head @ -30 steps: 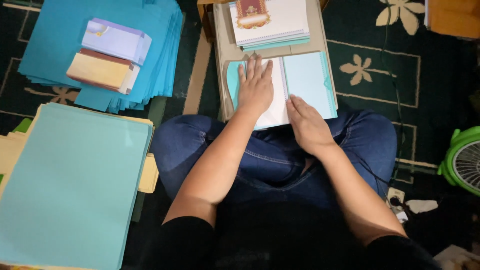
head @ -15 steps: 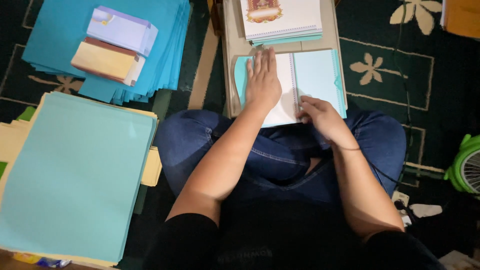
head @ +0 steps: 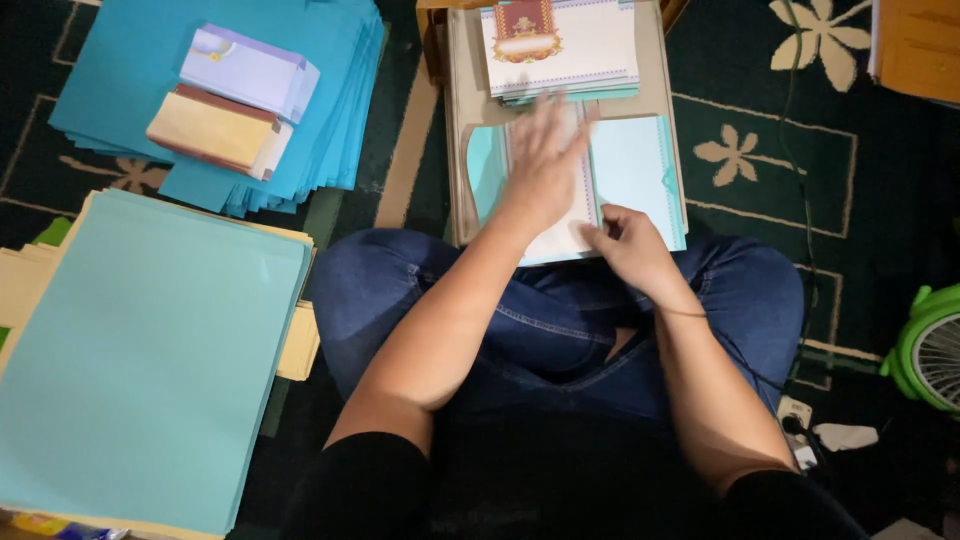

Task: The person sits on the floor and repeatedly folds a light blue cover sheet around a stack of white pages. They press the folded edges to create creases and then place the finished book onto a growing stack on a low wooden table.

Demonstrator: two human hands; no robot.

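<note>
Nearest us, our right hand rests at the near edge of the small beige surface, fingers curled together and pinching the lower edge of the white card. The card lies inside the opened light-blue folder, at the near half of the surface. Our left hand lies flat on the card, fingers spread apart and blurred. Beyond, at the far edge, sits a stack of printed cards. Far left on the floor lie blue sheets.
</note>
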